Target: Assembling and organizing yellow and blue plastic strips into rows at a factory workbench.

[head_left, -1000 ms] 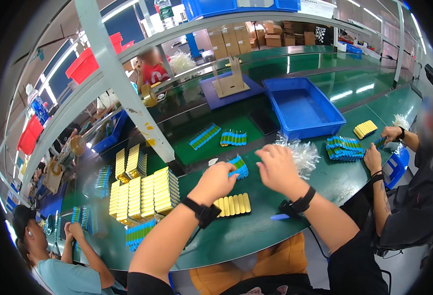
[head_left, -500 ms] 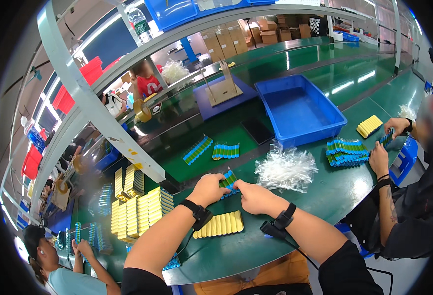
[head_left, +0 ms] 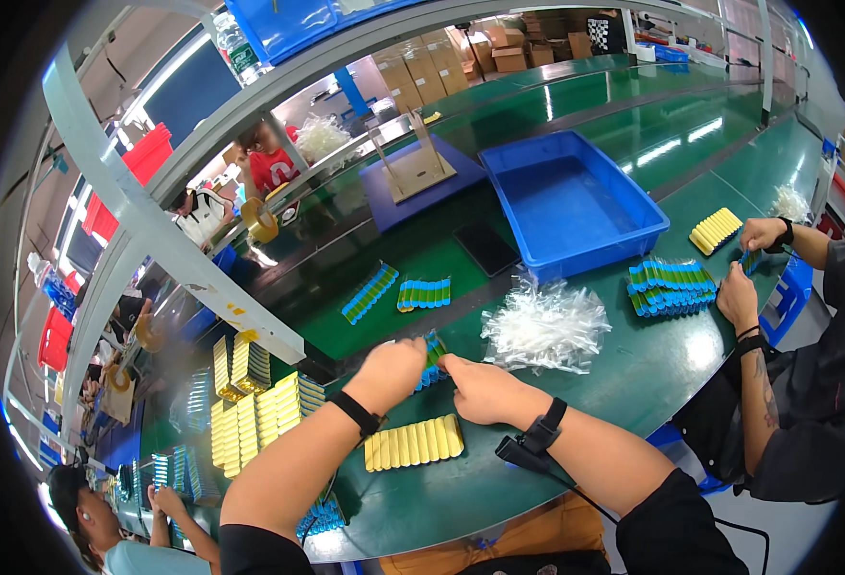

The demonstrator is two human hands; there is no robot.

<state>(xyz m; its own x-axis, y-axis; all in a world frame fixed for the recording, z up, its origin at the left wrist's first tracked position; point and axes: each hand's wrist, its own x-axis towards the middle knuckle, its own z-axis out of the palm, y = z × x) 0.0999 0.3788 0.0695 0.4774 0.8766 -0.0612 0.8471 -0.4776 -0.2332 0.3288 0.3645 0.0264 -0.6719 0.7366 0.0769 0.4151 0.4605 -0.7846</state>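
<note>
Both my hands are closed on a blue-and-green ribbed strip [head_left: 432, 362], which stands nearly edge-on between them. My left hand [head_left: 389, 372] grips its left side with the back of the hand toward me. From the right, my right hand [head_left: 485, 385] pinches it with thumb and finger; part of the strip is hidden behind the fingers. Just below, a yellow ribbed block [head_left: 414, 444] lies on the green table [head_left: 624, 383]. Beyond my hands lie two similar strips, one slanted [head_left: 370, 291] and one level [head_left: 423, 293].
Clear plastic pieces [head_left: 545, 326] are heaped right of my hands. Behind stand a blue tray [head_left: 576, 206], a black phone [head_left: 486, 249] and a wooden stand [head_left: 424, 177]. Yellow blocks [head_left: 250, 422] are stacked left beside a metal post [head_left: 221, 287]. A co-worker's hands [head_left: 740, 292] work at right.
The view has shifted slightly, so most things sit further left. My left hand has turned further over the strip, which now shows narrower. Both hands keep their hold.
</note>
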